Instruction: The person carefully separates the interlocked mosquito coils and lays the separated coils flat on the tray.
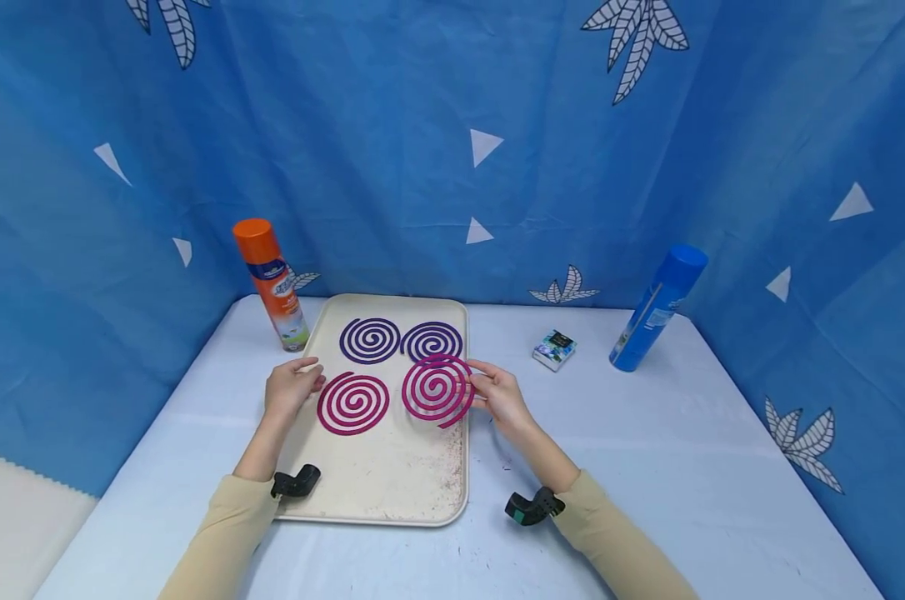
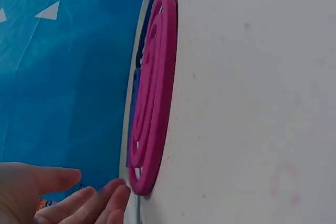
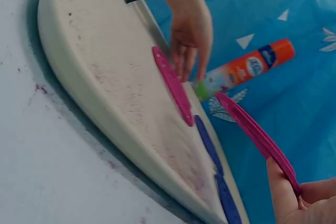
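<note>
My right hand (image 1: 503, 398) pinches a pink spiral mosquito coil (image 1: 437, 385) by its right edge. In the right wrist view this coil (image 3: 260, 135) is raised above the tray, thumb on one face and fingers behind. A second pink coil (image 1: 355, 402) lies flat on the cream tray (image 1: 377, 483), left of the held one. Behind them two dark purple coils (image 1: 371, 340) lie side by side, the right one partly overlapped by the held coil. My left hand (image 1: 291, 390) is at the tray's left edge beside the lying pink coil, its fingers loosely extended and holding nothing (image 2: 79, 198).
An orange-capped spray can (image 1: 272, 287) stands at the tray's back left corner. Right of the tray are a small patterned box (image 1: 554, 350) and a blue spray can (image 1: 657, 312). A blue curtain (image 1: 400, 150) hangs behind the white-covered table (image 1: 617, 450).
</note>
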Motion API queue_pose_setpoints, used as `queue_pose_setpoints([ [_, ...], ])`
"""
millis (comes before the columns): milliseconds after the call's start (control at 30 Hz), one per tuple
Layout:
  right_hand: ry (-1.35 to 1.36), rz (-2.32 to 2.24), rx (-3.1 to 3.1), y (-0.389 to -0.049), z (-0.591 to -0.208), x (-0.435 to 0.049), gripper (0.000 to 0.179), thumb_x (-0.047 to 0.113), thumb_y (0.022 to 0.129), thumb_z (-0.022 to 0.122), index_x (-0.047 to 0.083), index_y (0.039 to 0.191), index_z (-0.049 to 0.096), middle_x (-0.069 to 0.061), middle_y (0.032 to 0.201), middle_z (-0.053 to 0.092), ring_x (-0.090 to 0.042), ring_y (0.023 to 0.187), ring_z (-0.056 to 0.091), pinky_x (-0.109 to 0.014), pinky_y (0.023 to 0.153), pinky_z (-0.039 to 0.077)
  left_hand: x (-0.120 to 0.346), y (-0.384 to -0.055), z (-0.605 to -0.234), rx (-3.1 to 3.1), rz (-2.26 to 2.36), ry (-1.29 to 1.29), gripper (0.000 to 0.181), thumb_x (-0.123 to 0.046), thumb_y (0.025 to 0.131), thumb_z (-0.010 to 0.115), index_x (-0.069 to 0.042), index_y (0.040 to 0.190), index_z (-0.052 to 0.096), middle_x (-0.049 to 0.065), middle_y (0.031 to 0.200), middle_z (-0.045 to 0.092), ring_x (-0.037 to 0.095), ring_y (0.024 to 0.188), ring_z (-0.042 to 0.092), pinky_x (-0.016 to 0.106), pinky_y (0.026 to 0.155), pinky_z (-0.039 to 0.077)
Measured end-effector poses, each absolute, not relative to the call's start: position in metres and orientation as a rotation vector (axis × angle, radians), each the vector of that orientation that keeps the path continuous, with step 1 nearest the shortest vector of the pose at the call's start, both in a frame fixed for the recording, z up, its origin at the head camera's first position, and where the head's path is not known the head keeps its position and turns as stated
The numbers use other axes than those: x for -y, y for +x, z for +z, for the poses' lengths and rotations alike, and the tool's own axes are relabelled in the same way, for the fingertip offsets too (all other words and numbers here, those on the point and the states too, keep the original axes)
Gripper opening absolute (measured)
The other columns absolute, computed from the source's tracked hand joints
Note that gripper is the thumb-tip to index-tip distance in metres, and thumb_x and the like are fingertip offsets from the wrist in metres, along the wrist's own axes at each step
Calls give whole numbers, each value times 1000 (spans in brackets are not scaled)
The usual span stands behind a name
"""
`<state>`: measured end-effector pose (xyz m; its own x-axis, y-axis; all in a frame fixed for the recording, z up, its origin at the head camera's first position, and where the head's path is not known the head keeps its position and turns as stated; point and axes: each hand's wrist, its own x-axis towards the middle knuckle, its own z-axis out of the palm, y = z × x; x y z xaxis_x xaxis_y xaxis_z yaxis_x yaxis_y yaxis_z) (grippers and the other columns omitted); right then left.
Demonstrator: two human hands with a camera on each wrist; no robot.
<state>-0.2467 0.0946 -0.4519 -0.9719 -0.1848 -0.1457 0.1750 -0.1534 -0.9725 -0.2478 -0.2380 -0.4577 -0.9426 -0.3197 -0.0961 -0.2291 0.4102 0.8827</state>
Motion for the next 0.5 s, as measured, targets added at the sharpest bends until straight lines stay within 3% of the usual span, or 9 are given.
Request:
queue_pose_setpoints([
  [300, 16, -2167, -1950, -251, -478, -78, 38, -3, 94, 48, -8, 131, 49, 1, 80, 69, -1, 66, 62, -13, 56, 53, 229, -250, -451, 2498, -1734, 467, 40, -18, 98, 50, 6, 128, 54, 27, 111, 67, 12, 76, 72, 22, 69, 58],
  [400, 25, -2149, -2010, -250, -479, -77, 39, -2, 93, 50, -8, 131, 50, -18, 102, 69, -4, 75, 62, -13, 63, 51, 224, -251, -448, 2514, -1733, 429, 40, -19, 98, 50, 6, 129, 53, 27, 112, 66, 18, 81, 73, 27, 76, 59],
  [500, -7, -2131, -2058, -249, -477, -78, 41, 0, 92, 51, -8, 133, 48, -28, 129, 55, -21, 100, 64, -22, 84, 54, 217, -252, -443, 2553, -1724, 395, 40, -20, 99, 48, 4, 130, 53, 27, 114, 66, 24, 88, 72, 30, 80, 59],
])
